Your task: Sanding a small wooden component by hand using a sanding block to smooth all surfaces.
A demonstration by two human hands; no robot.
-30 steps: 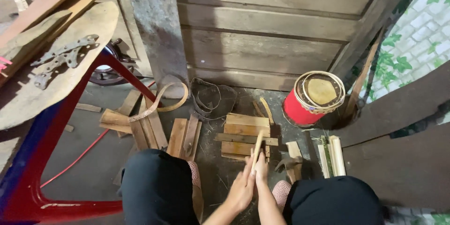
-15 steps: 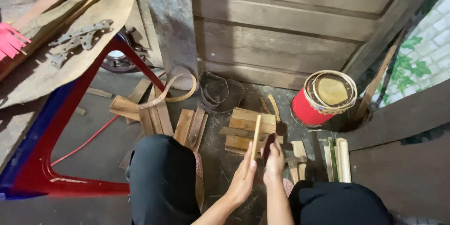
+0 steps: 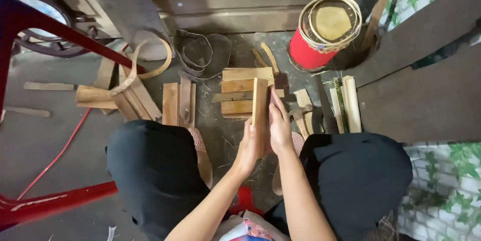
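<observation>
A flat light wooden strip [image 3: 259, 101] stands upright between my two hands, above the floor between my knees. My left hand [image 3: 247, 148] grips its lower end from the left. My right hand [image 3: 278, 123] lies flat against its right side, fingers stretched upward. Behind the strip lies a small stack of short wooden planks [image 3: 240, 92] on the dirty floor.
A red drum with a woven rim [image 3: 324, 30] stands at the back right. More wood pieces [image 3: 178, 103] lie left, thin sticks [image 3: 345, 103] right. A curved band [image 3: 145, 63], dark straps [image 3: 200, 53], a red metal frame [image 3: 45, 25] and a wooden wall surround them.
The view has tilted down and closer. Both hands have kept hold of the strip, which now stands more upright in front of the plank stack.
</observation>
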